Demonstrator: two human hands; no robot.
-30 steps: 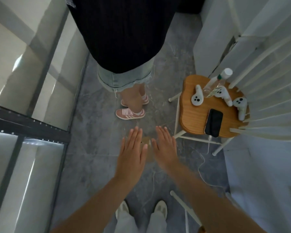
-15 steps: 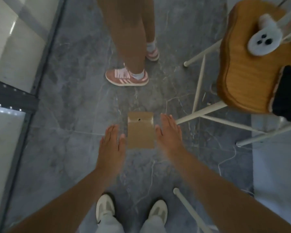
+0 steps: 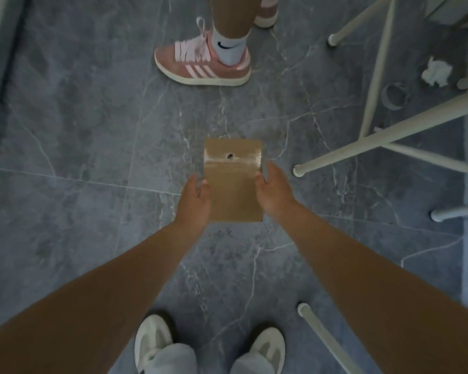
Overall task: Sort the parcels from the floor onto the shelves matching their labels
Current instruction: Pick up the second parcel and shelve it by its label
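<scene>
— Two hands are on it, are we agreed? Our left hand (image 3: 193, 203) sits against the left edge of the brown parcel (image 3: 233, 182), our right hand (image 3: 274, 190) against its right edge.

— Agreed. The parcel lies in the middle of the frame over the grey marbled floor (image 3: 92, 157), its long side running up the frame, with a taped band and a small dark hole near its upper end.

— And our fingers?

— On both hands they are curled round the parcel's edges, pressing it from either side. Whether it is lifted or flat on the floor, we cannot tell.

— What lies around us?

— Our own pale shoes (image 3: 153, 344) at the bottom of the frame. Above the parcel, well apart from it, another person's pink sneaker (image 3: 200, 64) with a white sock. White chair legs (image 3: 376, 147) cross the right side, and at upper right there is a crumpled tissue (image 3: 437, 71) beside a grey ring (image 3: 395, 97).
</scene>
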